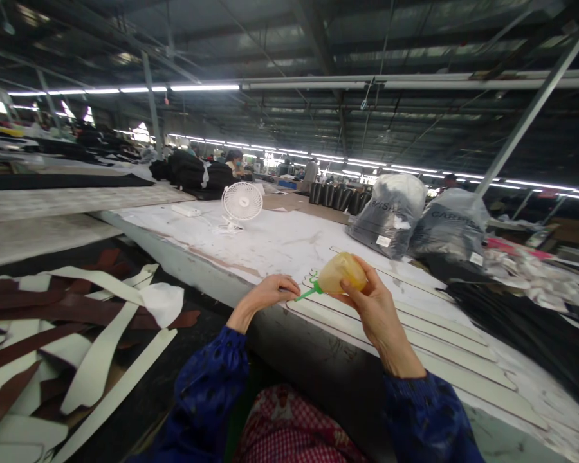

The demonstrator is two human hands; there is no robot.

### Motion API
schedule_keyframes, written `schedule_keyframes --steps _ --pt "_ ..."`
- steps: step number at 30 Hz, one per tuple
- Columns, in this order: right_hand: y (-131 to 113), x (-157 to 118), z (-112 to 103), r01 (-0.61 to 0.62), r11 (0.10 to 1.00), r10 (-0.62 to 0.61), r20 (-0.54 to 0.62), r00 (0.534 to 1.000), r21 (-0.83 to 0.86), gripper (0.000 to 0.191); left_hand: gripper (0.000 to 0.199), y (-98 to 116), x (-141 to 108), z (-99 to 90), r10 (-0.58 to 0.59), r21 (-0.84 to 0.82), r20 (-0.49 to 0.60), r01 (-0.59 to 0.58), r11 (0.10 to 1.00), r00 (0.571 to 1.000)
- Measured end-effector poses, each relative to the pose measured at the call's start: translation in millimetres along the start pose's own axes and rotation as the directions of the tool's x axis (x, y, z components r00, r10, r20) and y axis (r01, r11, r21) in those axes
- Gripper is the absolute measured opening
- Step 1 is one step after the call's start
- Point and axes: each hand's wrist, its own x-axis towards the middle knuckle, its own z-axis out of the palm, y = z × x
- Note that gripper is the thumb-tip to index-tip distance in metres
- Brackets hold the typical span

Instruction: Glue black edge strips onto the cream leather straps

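Note:
A yellowish squeeze bottle (338,271) with a green nozzle is tilted so that its tip points down and left. My right hand (374,305) is wrapped round the bottle's base. My left hand (270,292) is beside the nozzle tip, with its fingers together near the ends of the strips; whatever is between them is too small to make out. Several long pale strips with dark edges (444,347) lie side by side on the white table (280,247), running from the nozzle tip toward the lower right.
A small white fan (242,202) stands on the table's far side. Plastic-wrapped dark bundles (390,212) sit at the back right, near black material (521,321). Pale and brown strips (101,341) are heaped at the left. A person (234,162) is in the background.

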Motion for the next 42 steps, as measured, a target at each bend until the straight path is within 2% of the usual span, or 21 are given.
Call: schedule_keyframes --steps 4,10,17,36,42 --pt "7 3 8 0.043 0.997 -0.041 0.025 0.999 -0.065 0.072 0.013 -1 0 0.5 0.006 0.001 -0.005 -0.006 1.000 1.000" --pt "18 -1 15 0.072 0.995 -0.075 -0.038 0.996 -0.070 0.074 0.012 0 1 0.6 0.027 0.003 -0.007 -0.027 1.000 1.000" --pt "18 -3 16 0.093 0.989 -0.099 -0.044 0.994 -0.117 0.072 0.011 0 1 0.6 0.023 -0.001 -0.005 -0.023 1.000 1.000" --pt "21 -4 20 0.135 0.984 -0.138 -0.020 0.990 -0.114 0.063 0.009 3 0 1.9 -0.024 -0.066 -0.010 0.024 0.998 1.000" --pt "20 -7 17 0.136 0.983 -0.141 -0.030 0.990 -0.124 0.062 0.018 0 -1 2.8 -0.085 -0.089 -0.017 0.084 0.993 0.996"
